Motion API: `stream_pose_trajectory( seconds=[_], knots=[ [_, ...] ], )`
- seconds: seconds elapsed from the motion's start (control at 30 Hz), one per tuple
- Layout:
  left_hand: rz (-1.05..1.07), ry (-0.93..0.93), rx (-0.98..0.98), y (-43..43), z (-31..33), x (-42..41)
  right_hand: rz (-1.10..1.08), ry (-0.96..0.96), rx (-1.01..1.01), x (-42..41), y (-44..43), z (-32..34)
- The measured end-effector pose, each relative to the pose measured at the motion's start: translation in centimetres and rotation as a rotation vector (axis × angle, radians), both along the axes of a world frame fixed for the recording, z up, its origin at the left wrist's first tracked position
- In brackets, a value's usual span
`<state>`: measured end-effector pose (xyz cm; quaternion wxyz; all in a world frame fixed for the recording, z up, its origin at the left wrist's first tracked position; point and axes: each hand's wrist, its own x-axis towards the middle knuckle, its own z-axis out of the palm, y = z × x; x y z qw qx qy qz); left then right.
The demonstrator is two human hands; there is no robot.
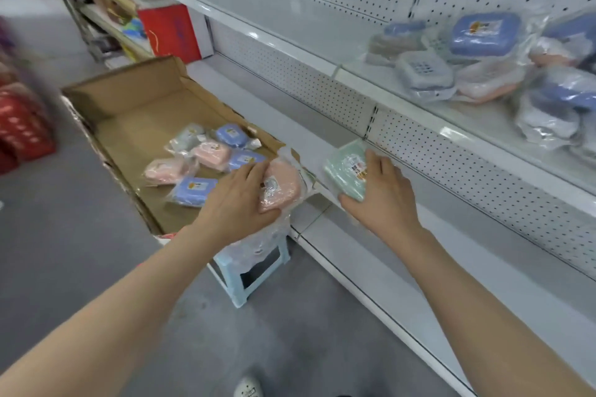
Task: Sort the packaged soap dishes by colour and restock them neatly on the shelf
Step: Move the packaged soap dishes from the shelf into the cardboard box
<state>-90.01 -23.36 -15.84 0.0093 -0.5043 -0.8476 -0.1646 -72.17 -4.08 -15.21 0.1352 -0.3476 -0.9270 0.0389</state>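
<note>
My left hand (240,200) grips a pink packaged soap dish (282,185) at the near corner of a cardboard box (135,113). My right hand (383,193) holds a green packaged soap dish (346,171) over the front edge of the lower white shelf (322,135). Inside the box lie several more packaged dishes: blue ones (193,192), pink ones (211,153) and a grey-green one (188,137). On the middle shelf (467,119) at the right sits a loose pile of bagged dishes (477,51), blue, grey and pink mixed together.
A light blue plastic stool (248,271) stands under the box's near corner. Pegboard backs the shelves. Red goods (19,129) are stacked at the far left, and a red box (172,32) stands at the shelf end. The floor is grey.
</note>
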Motion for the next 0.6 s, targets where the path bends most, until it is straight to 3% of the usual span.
stream_pose_trajectory(
  seconds=[0.3,0.6],
  knots=[
    [0.214,-0.125,-0.21,-7.6,-6.9,-10.1,0.173,-0.201,-0.123,-13.1,-2.5,-5.7],
    [0.279,-0.194,-0.377,-7.9,-11.4,-18.3,0.395,-0.349,-0.405,-26.5,-0.7,-10.9]
  ],
)
